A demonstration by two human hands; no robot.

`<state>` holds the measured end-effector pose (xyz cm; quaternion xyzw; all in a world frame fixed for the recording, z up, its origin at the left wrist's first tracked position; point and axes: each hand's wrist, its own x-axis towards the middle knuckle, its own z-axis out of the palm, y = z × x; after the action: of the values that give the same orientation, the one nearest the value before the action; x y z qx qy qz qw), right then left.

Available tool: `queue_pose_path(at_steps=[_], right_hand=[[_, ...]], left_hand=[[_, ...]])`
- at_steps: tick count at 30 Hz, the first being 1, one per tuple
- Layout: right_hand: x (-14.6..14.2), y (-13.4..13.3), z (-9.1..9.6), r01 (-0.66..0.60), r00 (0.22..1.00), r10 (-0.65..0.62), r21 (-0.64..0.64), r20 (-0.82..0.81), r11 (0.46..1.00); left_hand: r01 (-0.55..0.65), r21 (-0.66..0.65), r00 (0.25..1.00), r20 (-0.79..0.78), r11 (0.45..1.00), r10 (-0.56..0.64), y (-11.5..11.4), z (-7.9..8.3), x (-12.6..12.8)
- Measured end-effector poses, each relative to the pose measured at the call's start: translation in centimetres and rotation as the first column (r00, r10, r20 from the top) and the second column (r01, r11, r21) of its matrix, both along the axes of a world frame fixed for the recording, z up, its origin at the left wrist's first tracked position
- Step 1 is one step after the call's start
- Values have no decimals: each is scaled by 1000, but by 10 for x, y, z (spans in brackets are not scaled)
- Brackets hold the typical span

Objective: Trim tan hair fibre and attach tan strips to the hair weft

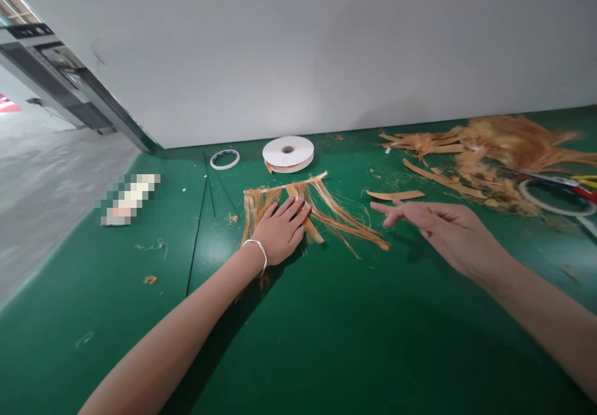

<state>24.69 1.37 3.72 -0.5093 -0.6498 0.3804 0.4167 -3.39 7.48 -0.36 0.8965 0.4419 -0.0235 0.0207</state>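
Note:
My left hand [282, 231], with a silver bangle at the wrist, lies flat with its fingers spread on a fringe of orange fibre strands [347, 216]. The strands hang from a thin strip [280, 187] along their upper edge, and part of the fringe is hidden under my palm. A short flat orange ribbon end [313, 231] shows beside my fingers. To the right, my right hand [443, 231] hovers over the table with its index finger stretched out to the left and other fingers partly bent. I see nothing in it. Just above its fingertips lies a loose orange ribbon piece [395, 195].
Behind the fringe stand a white ribbon spool [288, 153] and a tape roll [224, 159]. Thin black rods [198, 234] lie left. At right are a tangled orange fibre heap [508, 147], another roll [532, 200] and red-handled scissors [581, 191]. A white wall [298, 48] borders the green table [336, 340].

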Motion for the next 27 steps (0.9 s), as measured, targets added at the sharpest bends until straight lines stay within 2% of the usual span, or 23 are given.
queue_pose_path(at_steps=[2,3,5,7,8,9,11,12,14,15,16,18,20,21,22,24,25,27], right_hand=[[-2,0,-1,-87,957,45,-136,-286,987],[-3,0,-2,-139,923,62,-180,-379,974],[-3,-1,-4,-144,918,43,-230,-395,963],[-2,0,-5,-67,986,31,-215,-164,974],[-1,0,-7,-22,999,27,-153,34,988],[0,0,-9,3,966,11,-53,258,999],[2,1,-13,-34,779,-86,179,621,983],[3,2,-15,-85,677,-143,269,722,959],[4,3,-17,-153,551,-224,362,803,920],[4,3,-17,-143,540,-240,370,806,918],[4,4,-15,-101,571,-246,365,783,926],[4,4,-12,62,726,-253,305,640,950],[4,5,-8,174,913,-215,145,347,974],[4,6,-7,163,973,-169,49,155,985],[5,7,-5,116,992,-118,-37,-44,993],[6,9,-3,-4,926,-54,-153,-374,988],[6,9,-2,-48,880,-51,-196,-473,979],[8,9,-1,-106,841,-60,-273,-537,956]], left_hand=[[5,4,1000,8,1000,-5,0,-1,0],[7,7,1000,11,1000,-7,0,-1,0],[9,9,1000,10,1000,-9,0,-2,-1],[8,7,1000,6,1000,-8,0,-2,-1],[7,8,1000,5,1000,-7,0,-2,0],[6,11,1000,6,1000,-6,0,-2,0],[5,14,1000,5,1000,-5,0,-2,0],[4,15,1000,4,1000,-4,0,-1,0],[4,16,1000,1,1000,-4,0,-1,0],[4,17,1000,1,1000,-4,0,-1,0],[5,16,1000,2,1000,-5,0,-1,0],[5,16,1000,5,1000,-6,0,-1,0],[7,15,1000,6,1000,-7,0,-1,0],[7,13,1000,4,1000,-7,0,-1,0],[7,9,1000,1,1000,-7,0,-1,0],[6,1,1000,-4,1000,-6,0,-1,0],[5,-2,1000,-5,1000,-5,0,-1,0],[5,-4,1000,-6,1000,-6,0,0,0]])
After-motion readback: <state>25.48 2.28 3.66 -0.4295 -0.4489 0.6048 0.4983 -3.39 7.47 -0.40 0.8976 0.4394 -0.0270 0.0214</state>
